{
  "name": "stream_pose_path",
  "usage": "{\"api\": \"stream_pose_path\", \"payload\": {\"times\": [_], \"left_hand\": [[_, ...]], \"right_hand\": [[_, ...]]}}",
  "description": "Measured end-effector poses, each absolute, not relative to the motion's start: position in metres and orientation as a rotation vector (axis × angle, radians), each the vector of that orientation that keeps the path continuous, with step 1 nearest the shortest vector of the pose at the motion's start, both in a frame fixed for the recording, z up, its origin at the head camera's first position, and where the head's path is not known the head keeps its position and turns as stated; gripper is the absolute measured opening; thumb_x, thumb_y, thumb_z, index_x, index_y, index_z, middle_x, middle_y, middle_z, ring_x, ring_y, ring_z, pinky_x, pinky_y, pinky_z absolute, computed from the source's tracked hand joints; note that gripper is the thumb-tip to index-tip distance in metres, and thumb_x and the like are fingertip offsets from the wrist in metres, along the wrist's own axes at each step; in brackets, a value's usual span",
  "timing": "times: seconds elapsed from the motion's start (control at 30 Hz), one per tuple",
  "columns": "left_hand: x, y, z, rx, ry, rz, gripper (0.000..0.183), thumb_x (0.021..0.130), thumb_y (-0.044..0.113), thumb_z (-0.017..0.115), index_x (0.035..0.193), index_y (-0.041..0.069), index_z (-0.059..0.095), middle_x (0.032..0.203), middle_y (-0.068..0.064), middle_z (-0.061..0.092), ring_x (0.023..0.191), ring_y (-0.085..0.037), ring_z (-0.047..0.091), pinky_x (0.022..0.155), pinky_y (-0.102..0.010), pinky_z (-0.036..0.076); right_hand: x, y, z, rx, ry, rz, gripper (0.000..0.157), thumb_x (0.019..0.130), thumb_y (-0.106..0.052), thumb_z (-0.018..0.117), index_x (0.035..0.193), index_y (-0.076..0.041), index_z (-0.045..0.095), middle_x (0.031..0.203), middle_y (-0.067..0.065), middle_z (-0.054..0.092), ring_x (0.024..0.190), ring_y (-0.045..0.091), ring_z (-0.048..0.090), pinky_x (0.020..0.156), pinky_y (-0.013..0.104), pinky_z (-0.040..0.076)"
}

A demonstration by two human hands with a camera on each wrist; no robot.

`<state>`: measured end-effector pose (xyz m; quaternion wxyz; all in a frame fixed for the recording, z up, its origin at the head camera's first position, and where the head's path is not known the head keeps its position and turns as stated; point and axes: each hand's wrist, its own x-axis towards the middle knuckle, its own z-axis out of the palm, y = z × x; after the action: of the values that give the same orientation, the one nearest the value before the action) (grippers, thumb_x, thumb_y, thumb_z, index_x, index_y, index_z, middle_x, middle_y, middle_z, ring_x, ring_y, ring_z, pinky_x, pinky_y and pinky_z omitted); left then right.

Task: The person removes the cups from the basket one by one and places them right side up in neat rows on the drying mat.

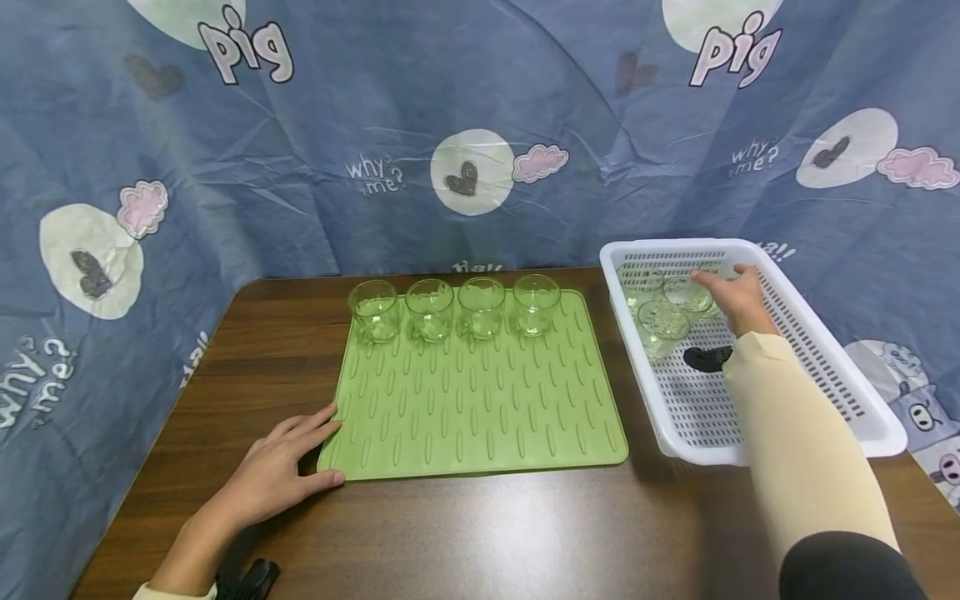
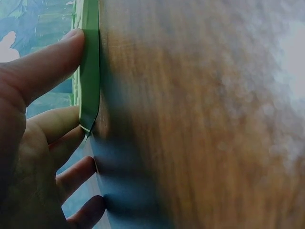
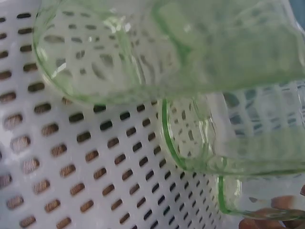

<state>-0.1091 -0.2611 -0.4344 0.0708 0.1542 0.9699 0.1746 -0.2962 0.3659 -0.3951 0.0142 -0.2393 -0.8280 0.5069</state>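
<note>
Blue cloth, printed with words like "pig" and "why me?", is hanging behind and at the sides of a brown wooden table. On this table a green mat is lying, and four clear greenish glasses are standing on it in one row, along its far edge. To the right, a white plastic basket with many small slots is holding several more glasses, which are gathered toward its far left part.

The left hand is resting with spread, unbent fingers at the near left corner of the mat; its thumb is touching the near edge. The right hand (its arm is wearing a cream sleeve) is reaching into the basket, just beside the glasses at the back. Whether its fingers are gripping one of them, I cannot tell.
</note>
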Motion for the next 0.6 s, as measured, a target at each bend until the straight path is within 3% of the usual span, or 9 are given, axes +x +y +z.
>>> {"api": "stream_pose_path", "payload": {"times": [0.27, 0.6], "left_hand": [[-0.1091, -0.2612, -0.4337, 0.453, 2.915, 0.545, 0.078, 0.083, 0.057, 0.072, 0.145, 0.013, 0.052, 0.16, -0.007, 0.039, 0.138, -0.039, 0.039, 0.093, -0.07, 0.034], [-0.1094, -0.2606, -0.4346, 0.453, 2.916, 0.542, 0.078, 0.084, 0.056, 0.072, 0.145, 0.013, 0.052, 0.159, -0.008, 0.039, 0.137, -0.04, 0.039, 0.093, -0.07, 0.035]], "right_hand": [[-0.3013, 0.3595, -0.397, -0.886, -2.482, 1.653, 0.107, 0.091, -0.046, 0.064, 0.159, -0.008, -0.01, 0.167, 0.019, 0.004, 0.154, 0.034, 0.013, 0.126, 0.046, 0.017], [-0.2993, 0.3594, -0.4027, -0.953, -2.497, 1.625, 0.106, 0.09, -0.055, 0.061, 0.159, -0.014, -0.008, 0.167, 0.019, 0.002, 0.148, 0.041, 0.027, 0.118, 0.053, 0.032]]}}
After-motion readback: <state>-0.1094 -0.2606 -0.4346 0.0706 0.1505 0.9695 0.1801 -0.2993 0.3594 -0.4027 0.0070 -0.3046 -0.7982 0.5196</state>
